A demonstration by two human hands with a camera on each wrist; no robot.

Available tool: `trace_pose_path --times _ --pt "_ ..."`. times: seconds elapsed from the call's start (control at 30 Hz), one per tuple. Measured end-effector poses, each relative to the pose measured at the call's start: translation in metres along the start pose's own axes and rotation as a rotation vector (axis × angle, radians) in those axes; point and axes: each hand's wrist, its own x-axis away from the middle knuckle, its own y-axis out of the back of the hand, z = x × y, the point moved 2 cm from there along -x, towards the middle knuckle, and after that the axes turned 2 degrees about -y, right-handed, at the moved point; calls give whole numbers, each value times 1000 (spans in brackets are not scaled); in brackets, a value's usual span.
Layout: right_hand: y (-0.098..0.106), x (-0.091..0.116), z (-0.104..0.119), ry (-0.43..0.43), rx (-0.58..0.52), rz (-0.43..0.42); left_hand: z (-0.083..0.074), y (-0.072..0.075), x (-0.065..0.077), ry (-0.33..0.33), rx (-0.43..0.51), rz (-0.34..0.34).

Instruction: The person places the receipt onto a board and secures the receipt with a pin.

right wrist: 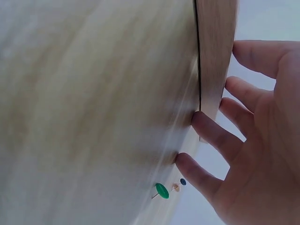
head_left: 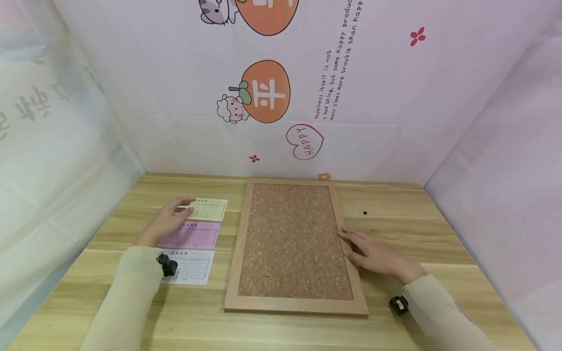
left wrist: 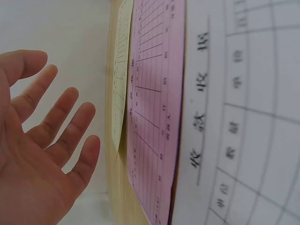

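A cork board [head_left: 298,239] in a light wooden frame lies on the table. My right hand [head_left: 371,251] rests at its right side, fingertips touching the wooden frame [right wrist: 216,51], fingers spread. Left of the board, three printed paper slips form a column: a yellow slip [head_left: 210,209], a pink slip [head_left: 199,235] and a white slip [head_left: 195,267]. My left hand [head_left: 169,219] hovers over the yellow and pink slips with loosely bent fingers and nothing in its grasp. In the left wrist view its palm [left wrist: 33,164] shows bare beside the slips.
Right of the board lie thumbtacks: a green thumbtack [right wrist: 162,191], a pale one [right wrist: 176,187] and a dark one [right wrist: 183,182]. The wood-grain table [head_left: 408,214] meets a printed cloth wall [head_left: 373,122] at the back, with pale cloth on both sides.
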Motion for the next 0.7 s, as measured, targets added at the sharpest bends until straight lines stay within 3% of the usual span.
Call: trace_pose_path --times 0.27,0.5,0.7 --pt "1 0 2 11 -15 3 4 5 -12 29 17 -21" --pt "0 1 2 -4 -14 13 23 13 -20 96 96 -93" --pt "-3 -2 0 -18 -32 15 38 20 -21 158 96 -88"
